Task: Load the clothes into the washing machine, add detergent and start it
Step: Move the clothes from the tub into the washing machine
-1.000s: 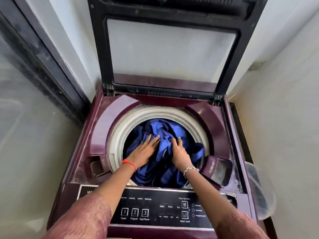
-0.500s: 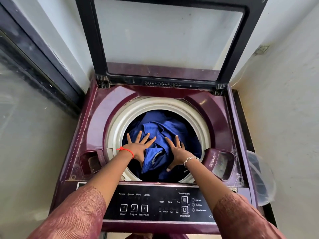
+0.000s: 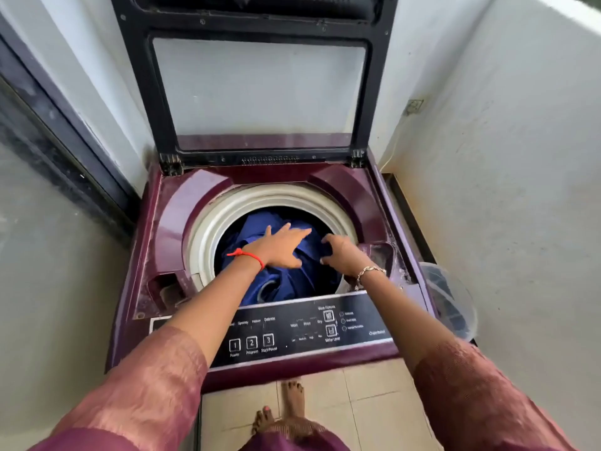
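A maroon top-loading washing machine (image 3: 169, 222) stands in front of me with its lid (image 3: 260, 86) raised. Blue clothes (image 3: 257, 229) fill the round drum inside the cream rim (image 3: 208, 229). My left hand (image 3: 279, 245) lies over the clothes with straight fingers pointing right. My right hand (image 3: 341, 255) is at the drum's right side, fingers curled down toward the blue cloth; whether they grip it is unclear. The black control panel (image 3: 292, 333) with numbered buttons runs along the front. No detergent is in view.
A clear plastic tub (image 3: 452, 304) sits on the floor to the right of the machine, against the white wall (image 3: 504, 190). A glass door (image 3: 48, 222) borders the left. My bare feet (image 3: 286, 408) stand on beige tiles below the panel.
Both hands have risen from pressing flat on the clothes. The left hand now points right, and the right hand's fingers have curled at the drum's right edge. The view has pulled back.
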A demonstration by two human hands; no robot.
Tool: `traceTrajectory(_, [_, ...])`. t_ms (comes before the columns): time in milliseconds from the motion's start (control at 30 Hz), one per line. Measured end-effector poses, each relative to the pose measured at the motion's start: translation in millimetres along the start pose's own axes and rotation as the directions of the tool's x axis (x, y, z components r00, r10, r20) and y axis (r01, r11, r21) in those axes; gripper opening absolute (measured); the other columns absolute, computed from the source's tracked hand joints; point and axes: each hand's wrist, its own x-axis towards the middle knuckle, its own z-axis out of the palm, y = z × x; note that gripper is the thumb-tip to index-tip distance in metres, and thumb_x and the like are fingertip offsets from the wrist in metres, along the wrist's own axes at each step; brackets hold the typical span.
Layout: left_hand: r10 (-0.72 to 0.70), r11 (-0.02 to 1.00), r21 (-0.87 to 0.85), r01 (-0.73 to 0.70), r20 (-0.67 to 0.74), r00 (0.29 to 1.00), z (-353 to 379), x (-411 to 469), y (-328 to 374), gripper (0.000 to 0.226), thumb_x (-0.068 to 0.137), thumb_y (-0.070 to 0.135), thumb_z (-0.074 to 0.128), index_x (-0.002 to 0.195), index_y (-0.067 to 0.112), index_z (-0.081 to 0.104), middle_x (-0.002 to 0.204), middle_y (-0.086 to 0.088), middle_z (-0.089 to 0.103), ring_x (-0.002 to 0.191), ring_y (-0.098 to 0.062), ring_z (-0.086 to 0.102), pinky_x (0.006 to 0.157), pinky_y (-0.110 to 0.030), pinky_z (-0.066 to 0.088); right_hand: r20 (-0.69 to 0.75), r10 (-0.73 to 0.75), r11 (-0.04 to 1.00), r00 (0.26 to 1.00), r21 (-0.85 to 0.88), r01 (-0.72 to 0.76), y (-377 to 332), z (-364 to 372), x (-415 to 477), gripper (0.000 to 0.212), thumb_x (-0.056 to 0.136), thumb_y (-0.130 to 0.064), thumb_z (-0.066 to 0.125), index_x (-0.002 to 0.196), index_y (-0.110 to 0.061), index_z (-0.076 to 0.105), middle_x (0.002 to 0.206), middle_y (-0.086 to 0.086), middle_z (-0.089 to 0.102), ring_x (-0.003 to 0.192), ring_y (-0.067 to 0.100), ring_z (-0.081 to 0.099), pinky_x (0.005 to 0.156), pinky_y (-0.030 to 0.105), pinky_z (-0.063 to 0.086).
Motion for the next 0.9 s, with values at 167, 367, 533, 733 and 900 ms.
traceTrajectory(167, [0.169,0.982,0.126,-0.144,-0.218,0.961,-14.1,-0.7,49.6,0.064,0.087,0.025,0.056,0.145,0.015,0.031,0.148,-0.007,0.036,0.139,-0.024,0.028,0.112,-0.045,0.026,-0.345,0.069,0.993,0.936,0.112,-0.032,17.9,-36.4,-51.0,0.034,0.085,-0.025,0.062,0.113,-0.005,0.059,0.112,0.017,0.064,0.11,0.033,0.055,0.09,0.041,0.047])
traceTrajectory(367, [0.327,0.945,0.101,-0.312,-0.354,0.876,-20.3,6.1,123.7,0.05,0.085,0.013,0.053,0.134,0.009,0.046,0.133,-0.011,0.054,0.123,-0.025,0.05,0.101,-0.032,0.039,-0.539,0.193,0.978,0.82,0.17,-0.119,69.2,-69.6,-104.7,0.025,0.087,-0.022,0.059,0.105,-0.006,0.065,0.111,0.014,0.066,0.107,0.032,0.056,0.089,0.038,0.046])
traceTrajectory(533, [0.414,0.91,0.161,-0.382,-0.316,0.854,-7.1,39.6,185.4,0.053,0.085,0.013,0.052,0.137,0.01,0.043,0.136,-0.008,0.052,0.126,-0.022,0.048,0.1,-0.031,0.039,-0.556,0.293,0.955,0.778,0.206,-0.212,133.1,-72.4,-135.1,0.024,0.086,-0.019,0.058,0.103,-0.004,0.067,0.108,0.015,0.066,0.105,0.032,0.056,0.085,0.037,0.043])
traceTrajectory(733, [0.446,0.886,0.22,-0.408,-0.168,0.879,26.5,106.7,262.7,0.064,0.084,0.017,0.056,0.142,0.004,0.032,0.142,-0.014,0.042,0.135,-0.026,0.034,0.113,-0.032,0.024,-0.473,0.372,0.928,0.798,0.206,-0.311,230.4,-75.7,-156.7,0.022,0.088,-0.018,0.055,0.102,-0.003,0.064,0.106,0.014,0.062,0.103,0.032,0.054,0.086,0.038,0.043])
traceTrajectory(900, [0.391,0.88,0.284,-0.381,0.02,0.92,57.3,160.7,309.8,0.074,0.087,0.025,0.058,0.147,0.007,0.018,0.151,-0.012,0.026,0.144,-0.029,0.01,0.118,-0.036,0.012,-0.376,0.422,0.906,0.825,0.218,-0.363,309.9,-81.9,-167.0,0.025,0.089,-0.019,0.055,0.108,-0.006,0.062,0.114,0.013,0.059,0.109,0.03,0.053,0.09,0.039,0.043])
